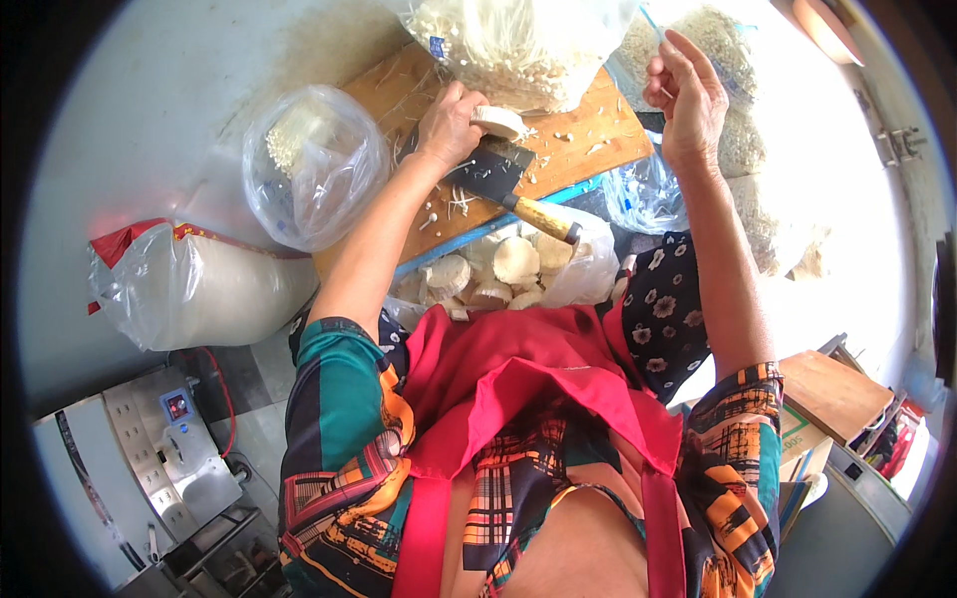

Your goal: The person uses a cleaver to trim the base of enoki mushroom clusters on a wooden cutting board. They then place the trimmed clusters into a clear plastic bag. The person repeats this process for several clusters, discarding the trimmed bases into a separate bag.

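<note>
Over the wooden cutting board, my left hand grips a pale, round cut-off mushroom base. Beneath it a cleaver lies flat, its dark blade strewn with mushroom scraps and its wooden handle jutting past the near edge. A clear plastic bag of enoki mushrooms stands at the board's far side. Raised to the right of that bag, my right hand pinches a thin blue strip; whether the strip is joined to a bag cannot be told.
Below the board's near edge, a plastic bag holds several round mushroom bases. An open bag with enoki and a filled sack stand left. More packed bags are at right, near a crumpled plastic bag. A metal appliance sits lower left.
</note>
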Demonstrator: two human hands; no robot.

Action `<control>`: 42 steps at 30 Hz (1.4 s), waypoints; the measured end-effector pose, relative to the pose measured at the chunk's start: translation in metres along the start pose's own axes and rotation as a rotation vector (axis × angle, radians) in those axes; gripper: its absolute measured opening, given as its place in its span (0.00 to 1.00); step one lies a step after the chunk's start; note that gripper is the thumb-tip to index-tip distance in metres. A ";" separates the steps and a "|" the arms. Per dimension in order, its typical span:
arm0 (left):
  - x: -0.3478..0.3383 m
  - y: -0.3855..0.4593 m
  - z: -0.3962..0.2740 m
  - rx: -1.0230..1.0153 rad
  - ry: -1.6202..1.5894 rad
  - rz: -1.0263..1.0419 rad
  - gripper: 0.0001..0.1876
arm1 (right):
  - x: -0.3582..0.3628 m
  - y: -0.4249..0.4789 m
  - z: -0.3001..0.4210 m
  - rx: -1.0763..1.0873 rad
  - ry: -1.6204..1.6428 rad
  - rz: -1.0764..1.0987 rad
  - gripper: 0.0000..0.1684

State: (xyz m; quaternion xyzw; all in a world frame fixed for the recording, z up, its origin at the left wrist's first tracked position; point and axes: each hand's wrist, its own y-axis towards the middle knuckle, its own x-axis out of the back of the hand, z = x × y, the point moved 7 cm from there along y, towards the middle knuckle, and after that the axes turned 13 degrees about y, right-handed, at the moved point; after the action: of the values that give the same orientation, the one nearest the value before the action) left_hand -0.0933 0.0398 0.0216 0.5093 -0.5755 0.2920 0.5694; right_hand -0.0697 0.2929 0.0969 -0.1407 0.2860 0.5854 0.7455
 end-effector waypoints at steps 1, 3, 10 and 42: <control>-0.001 -0.002 -0.001 -0.013 0.058 0.001 0.18 | 0.002 -0.002 0.001 -0.001 -0.005 -0.015 0.19; 0.001 -0.010 0.007 0.060 -0.109 -0.019 0.13 | 0.007 -0.003 0.003 -0.006 -0.017 -0.042 0.18; 0.015 -0.091 0.001 0.329 -0.814 0.413 0.14 | 0.006 -0.011 -0.001 -0.078 0.006 -0.023 0.19; 0.078 -0.047 0.236 0.401 0.378 -0.062 0.25 | -0.037 -0.026 -0.015 -0.042 -0.269 0.253 0.15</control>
State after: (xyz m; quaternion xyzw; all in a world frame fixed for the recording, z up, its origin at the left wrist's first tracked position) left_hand -0.1213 -0.2110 0.0419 0.5658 -0.3739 0.4722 0.5631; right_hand -0.0544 0.2481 0.1037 -0.0397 0.1869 0.6938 0.6943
